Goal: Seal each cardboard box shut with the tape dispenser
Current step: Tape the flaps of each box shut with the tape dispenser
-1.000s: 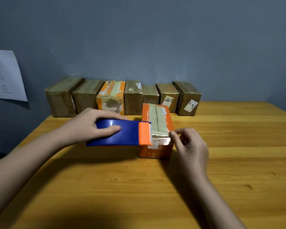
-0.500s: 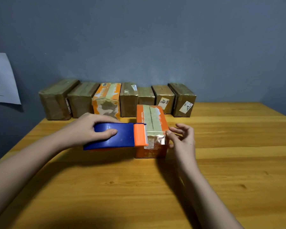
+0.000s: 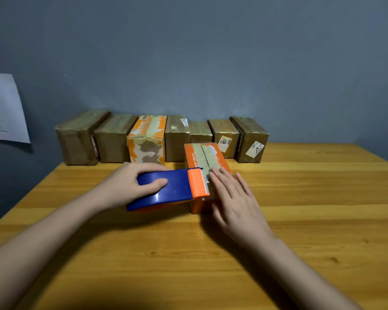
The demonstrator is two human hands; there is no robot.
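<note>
A small orange cardboard box (image 3: 194, 157) stands in the middle of the wooden table (image 3: 300, 209), with strips of pale tape along its top. A blue tape dispenser (image 3: 166, 189) with an orange cutter head sits against the box's near left edge. My left hand (image 3: 126, 186) grips the dispenser's blue body, thumb on top. My right hand (image 3: 233, 198) lies flat, fingers straight, on the near end of the box's taped top, right beside the cutter.
Several taped boxes (image 3: 182, 137) stand in a row at the table's back edge against the grey wall, one of them orange (image 3: 147, 137). A sheet of paper (image 3: 5, 108) hangs on the wall at the left.
My right hand has gone from pinching the tape at the box's near right corner to lying flat on the box's top. The dispenser and left hand have stayed at the box.
</note>
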